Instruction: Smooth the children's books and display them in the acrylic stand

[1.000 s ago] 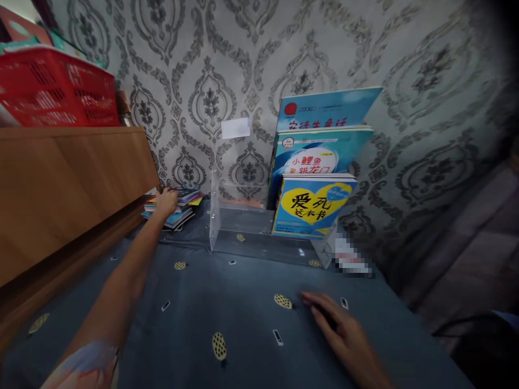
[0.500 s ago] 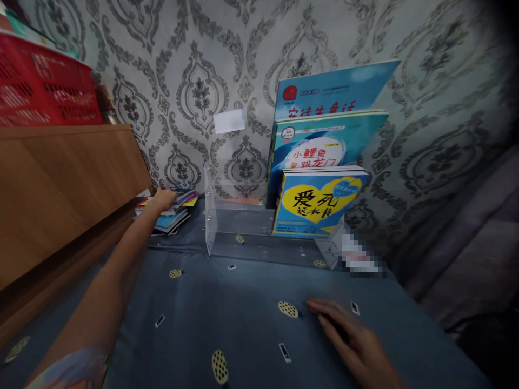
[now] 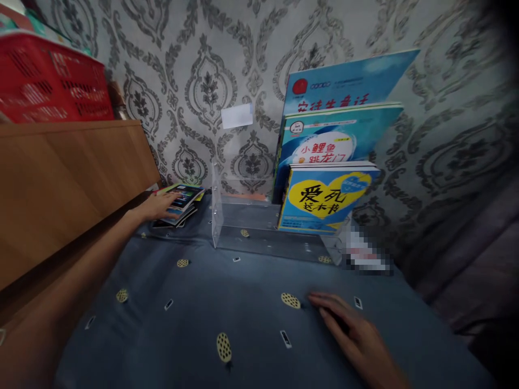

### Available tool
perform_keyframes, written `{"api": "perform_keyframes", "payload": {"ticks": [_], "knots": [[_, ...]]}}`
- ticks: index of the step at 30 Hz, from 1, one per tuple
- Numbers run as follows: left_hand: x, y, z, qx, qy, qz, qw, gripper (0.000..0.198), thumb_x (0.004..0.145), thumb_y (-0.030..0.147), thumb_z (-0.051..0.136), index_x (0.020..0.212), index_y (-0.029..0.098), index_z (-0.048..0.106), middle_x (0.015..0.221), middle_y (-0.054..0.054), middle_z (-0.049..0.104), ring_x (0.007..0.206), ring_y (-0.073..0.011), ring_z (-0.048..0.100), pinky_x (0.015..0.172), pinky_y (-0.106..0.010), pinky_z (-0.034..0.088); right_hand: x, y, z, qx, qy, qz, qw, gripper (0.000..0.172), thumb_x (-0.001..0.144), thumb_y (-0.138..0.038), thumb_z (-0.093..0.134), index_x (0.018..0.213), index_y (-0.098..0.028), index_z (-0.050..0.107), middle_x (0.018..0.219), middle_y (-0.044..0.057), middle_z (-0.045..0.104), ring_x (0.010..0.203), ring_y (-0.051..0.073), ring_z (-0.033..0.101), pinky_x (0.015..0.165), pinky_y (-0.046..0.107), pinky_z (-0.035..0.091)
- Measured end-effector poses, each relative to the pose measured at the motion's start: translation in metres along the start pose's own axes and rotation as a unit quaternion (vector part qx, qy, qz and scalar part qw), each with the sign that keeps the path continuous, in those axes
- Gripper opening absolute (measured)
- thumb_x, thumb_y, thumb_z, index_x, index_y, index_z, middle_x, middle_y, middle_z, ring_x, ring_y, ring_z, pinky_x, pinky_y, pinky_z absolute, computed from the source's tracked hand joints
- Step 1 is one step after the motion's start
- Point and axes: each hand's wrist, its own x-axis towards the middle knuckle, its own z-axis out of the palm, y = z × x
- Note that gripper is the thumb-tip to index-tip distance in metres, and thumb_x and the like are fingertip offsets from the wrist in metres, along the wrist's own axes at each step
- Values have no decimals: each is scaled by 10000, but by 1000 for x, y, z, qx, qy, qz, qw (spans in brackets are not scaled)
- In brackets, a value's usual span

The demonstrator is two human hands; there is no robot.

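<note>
R grip [image 3: 352, 329] is closest to you: thumb a bit apart from fingers, nothing held, low at the patterned cloth [image 3: 243, 292]; contact n/c. Clear rack [image 3: 217, 216] is past it, approx. mid. L grip [image 3: 156, 207] is stretched out L of the rack, digits spread over the near-L side of the book stack [image 3: 187, 195]; can't tell if it's clamped on any vol. or just resting. Stack lies flat on the cloth, askew, near the rack's L side & the wooden panel [image 3: 73, 183].

To handle it well: thumb on one face, fingers on the other, only as many vols. as you can pinch. Top cover looks glossy, so prob. slick; uneven pile could slide, so steady the lower ones & lift level. Mind the rack's thin L side w/ your wrist.

Hard to see: undersides of your L digits, no. of vols. in the stack. Item R of the rack [image 3: 367, 251] is pixelated. In the rack, yellow-heart book [image 3: 320, 200] covers the bottom of the teal book [image 3: 371, 127], which covers part of the tall blue book [image 3: 357, 75]. Red basket [image 3: 73, 81] is cut off at L edge. White label [image 3: 237, 116]: on wall or rack, can't say.
</note>
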Motion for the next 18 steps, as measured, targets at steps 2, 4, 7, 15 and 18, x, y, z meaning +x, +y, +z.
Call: {"api": "perform_keyframes", "payload": {"ticks": [2,4,7,15,18], "knots": [[-9,5,7,-3,-19,15,1000,742,874,474,614,1529,260,339,1565,-143,430,1441,-326,385,1131,-525,322,0,-2,0,2,3,6,1000,333,915,-455,506,970,-262,772,1095,88,774,1017,265,742,864,381,626],[-9,12,13,-1,-1,-5,1000,629,915,360,570,1505,250,385,1549,-145,453,1425,-311,414,1130,-528,322,0,-5,1,2,5,13,1000,339,907,-469,507,957,-261,770,1087,90,775,1009,267,741,864,384,623],[-1,21,13,-2,44,-44,998,435,979,271,444,1406,229,516,1459,-140,558,1325,-280,534,1071,-445,406,0,-9,1,-4,9,22,1000,343,901,-466,503,949,-257,770,1076,97,771,998,268,740,871,398,616],[-28,41,3,11,49,-55,997,381,1015,378,384,1157,178,676,1212,-153,706,1094,-289,676,892,-366,507,0,-14,-1,3,-2,15,1000,357,904,-455,483,949,-247,770,1101,109,759,1013,276,729,907,433,595],[-53,57,5,17,50,-52,997,407,1024,396,357,1100,170,687,1170,-151,713,1070,-295,679,832,-359,522,0,-13,0,8,-13,4,1000,355,906,-446,487,987,-242,766,1095,108,758,1001,274,728,900,432,593]]}}
